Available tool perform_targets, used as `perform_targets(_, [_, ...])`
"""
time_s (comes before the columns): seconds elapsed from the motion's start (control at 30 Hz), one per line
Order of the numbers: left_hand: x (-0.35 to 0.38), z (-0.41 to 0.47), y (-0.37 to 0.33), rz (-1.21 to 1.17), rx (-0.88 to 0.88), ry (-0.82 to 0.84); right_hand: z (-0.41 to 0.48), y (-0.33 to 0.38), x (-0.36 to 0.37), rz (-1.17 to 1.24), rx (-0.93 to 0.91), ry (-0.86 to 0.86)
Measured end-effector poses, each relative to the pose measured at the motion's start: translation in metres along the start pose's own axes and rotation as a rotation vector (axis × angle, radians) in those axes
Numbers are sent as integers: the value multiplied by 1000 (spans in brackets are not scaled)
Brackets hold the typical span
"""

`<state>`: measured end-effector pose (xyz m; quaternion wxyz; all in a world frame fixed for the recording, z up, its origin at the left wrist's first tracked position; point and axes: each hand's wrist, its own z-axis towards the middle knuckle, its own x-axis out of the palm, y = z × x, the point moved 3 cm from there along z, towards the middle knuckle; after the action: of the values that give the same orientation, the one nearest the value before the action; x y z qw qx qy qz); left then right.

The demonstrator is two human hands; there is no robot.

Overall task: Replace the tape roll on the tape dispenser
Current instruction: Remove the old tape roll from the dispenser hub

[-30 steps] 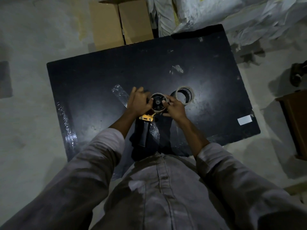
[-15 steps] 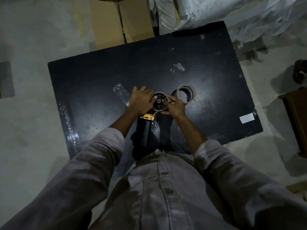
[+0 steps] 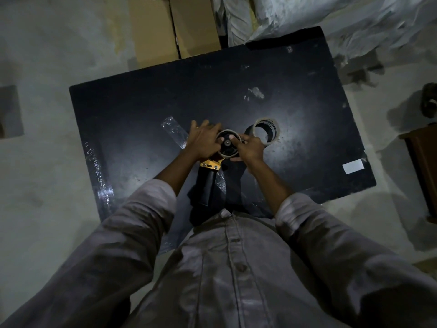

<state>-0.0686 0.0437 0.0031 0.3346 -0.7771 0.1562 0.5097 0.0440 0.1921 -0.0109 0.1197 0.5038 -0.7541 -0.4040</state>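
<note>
A tape dispenser (image 3: 209, 178) with a black handle and a yellow part lies on the black table (image 3: 142, 102), handle toward me. A thin tape roll (image 3: 229, 144) sits on its black hub. My left hand (image 3: 203, 142) grips the roll's left side, thumb pressing inside the ring. My right hand (image 3: 250, 147) holds the roll's right side, thumb near the hub. A second, near-empty roll (image 3: 266, 131) stands tilted on the table just right of my right hand, untouched.
Clear tape strips (image 3: 175, 134) stick to the table left of my hands, and another strip (image 3: 99, 176) runs along the left edge. A white label (image 3: 353, 166) lies near the right corner. Cardboard boxes (image 3: 175, 27) and white sacks (image 3: 331, 17) lie beyond the table; a wooden piece (image 3: 423, 166) stands at right.
Both hands stay on the roll at the dispenser's hub; the thumbs have shifted slightly inward on the ring. The second roll has not moved.
</note>
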Motion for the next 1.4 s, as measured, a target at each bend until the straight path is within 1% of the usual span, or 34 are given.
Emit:
perform_targets(0.1, [-6,3,-5,-8,-35,78,1,2,2,-17,26,-3])
perform_targets(0.17, [-9,3,-8,-14,-63,100,1,5,2,-21,43,-12])
perform_targets(0.43, [-10,0,-26,-31,-232,110,-4,5,0,-123,29,-96])
perform_targets(0.57, [-5,-3,-34,-36,-306,108,-8,11,-8,-216,15,-155])
perform_targets(0.67, [-3,-6,-37,-54,-328,94,-7,14,-12,-303,-6,-186])
perform_targets(0.73, [-5,-6,-38,-74,-344,77,-7,17,-15,-373,12,-229])
perform_targets(0.83, [-7,-7,-38,-81,-334,75,-5,16,-15,-361,71,-236])
perform_targets(0.97, [-12,-8,-36,-48,-252,135,-3,19,-15,-421,-13,-229])
perform_targets(1.13, [-21,-4,-31,-211,-261,238,-6,21,-18,-494,-181,-176])
perform_targets(1.17, [-21,-3,-29,-211,-270,240,-5,21,-18,-485,-203,-154])
perform_targets(1.23, [-20,-4,-26,-209,-293,222,-2,18,-16,-432,-178,-115])
perform_targets(1.3, [-18,-6,-20,-227,-308,216,1,10,-16,-290,-99,-87])
perform_targets(1.4, [-21,-10,-12,-288,-295,288,-7,2,-24,-33,51,11])
